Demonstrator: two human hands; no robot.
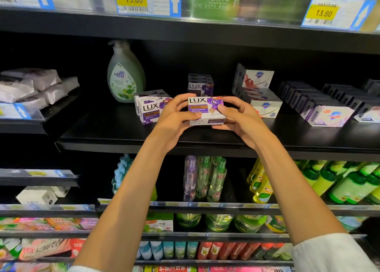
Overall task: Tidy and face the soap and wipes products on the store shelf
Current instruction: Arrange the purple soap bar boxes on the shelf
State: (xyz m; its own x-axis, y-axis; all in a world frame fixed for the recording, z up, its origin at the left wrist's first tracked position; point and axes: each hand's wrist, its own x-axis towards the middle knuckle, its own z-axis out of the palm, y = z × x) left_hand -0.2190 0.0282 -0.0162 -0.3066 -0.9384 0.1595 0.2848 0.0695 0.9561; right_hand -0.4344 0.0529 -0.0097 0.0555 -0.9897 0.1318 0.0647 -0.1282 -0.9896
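Observation:
Both my hands hold a purple and white Lux soap box (202, 107) above the black shelf (127, 134). My left hand (174, 117) grips its left end, and my right hand (240, 117) grips its right end with the thumb on the front face. A second Lux box (149, 109) sits on the shelf just to the left, angled. Another stack of Lux boxes (200, 84) stands farther back. White wipes packs (30, 84) lie piled on the left shelf.
A green hand-soap pump bottle (125, 74) stands behind the left Lux box. Safeguard soap boxes (261, 95) are stacked right of my hands, with more rows of boxes (327, 107) further right. Bottles fill the shelves below. Price tags (148, 0) line the upper shelf edge.

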